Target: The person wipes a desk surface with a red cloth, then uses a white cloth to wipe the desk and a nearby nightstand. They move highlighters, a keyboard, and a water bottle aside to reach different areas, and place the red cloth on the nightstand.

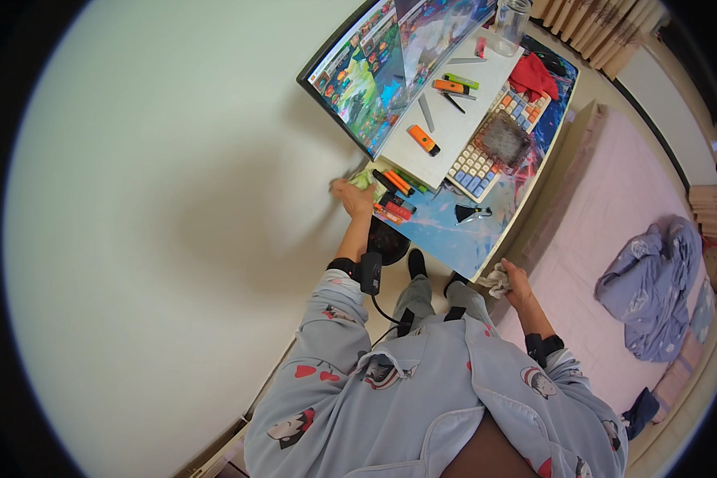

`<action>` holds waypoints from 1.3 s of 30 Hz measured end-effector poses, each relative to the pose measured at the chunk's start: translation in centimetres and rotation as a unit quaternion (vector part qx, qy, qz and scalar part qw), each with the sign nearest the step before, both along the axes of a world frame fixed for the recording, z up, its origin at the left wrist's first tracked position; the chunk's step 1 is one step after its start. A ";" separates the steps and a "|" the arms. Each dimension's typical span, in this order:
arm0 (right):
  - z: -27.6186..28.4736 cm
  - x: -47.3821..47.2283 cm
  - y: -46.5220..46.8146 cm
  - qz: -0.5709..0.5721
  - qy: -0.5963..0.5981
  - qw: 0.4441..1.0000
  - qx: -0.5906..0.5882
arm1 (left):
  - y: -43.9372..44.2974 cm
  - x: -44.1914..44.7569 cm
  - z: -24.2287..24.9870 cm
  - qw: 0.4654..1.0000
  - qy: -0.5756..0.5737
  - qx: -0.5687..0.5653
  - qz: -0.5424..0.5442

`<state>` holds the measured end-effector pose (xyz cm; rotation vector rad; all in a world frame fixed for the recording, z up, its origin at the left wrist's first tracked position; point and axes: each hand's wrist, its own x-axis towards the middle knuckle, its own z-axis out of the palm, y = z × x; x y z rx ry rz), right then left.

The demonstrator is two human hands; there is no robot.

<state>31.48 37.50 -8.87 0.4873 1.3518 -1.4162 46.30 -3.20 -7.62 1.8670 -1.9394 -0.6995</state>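
My left hand (354,197) is at the desk's left corner by the wall, its fingers on a crumpled green-and-white packet or cloth (367,181); whether it grips it I cannot tell. Beside it lie orange and black markers (397,183) and several small red and orange boxes (397,209). My right hand (515,284), beyond the desk's near corner, holds a crumpled greyish-white cloth (496,281). Between the hands, a black tassel (467,213) lies on the blue patterned desk mat (439,236).
A monitor (370,77) stands behind a white riser (454,119) bearing orange and green utility knives (423,140) and a glass jar (509,27). A square tray (503,140) sits on the keyboard (475,170), near a red cloth (533,76). The bed (579,227) is at right.
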 end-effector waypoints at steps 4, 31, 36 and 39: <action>-0.2 0.0 0.3 0.001 0.006 1.000 -0.007 | 0.0 -0.4 -2.1 0.998 0.057 -0.025 -0.014; 1.4 0.5 -0.4 0.041 0.045 0.998 -0.008 | -1.6 8.0 -7.4 0.974 0.203 0.091 -0.036; -0.3 3.5 0.7 -0.008 0.038 0.999 -0.023 | -1.4 12.2 -7.6 0.936 0.245 0.254 -0.020; -2.0 6.4 1.4 -0.050 0.003 0.998 -0.039 | -0.3 13.9 -8.2 0.928 0.234 0.289 -0.029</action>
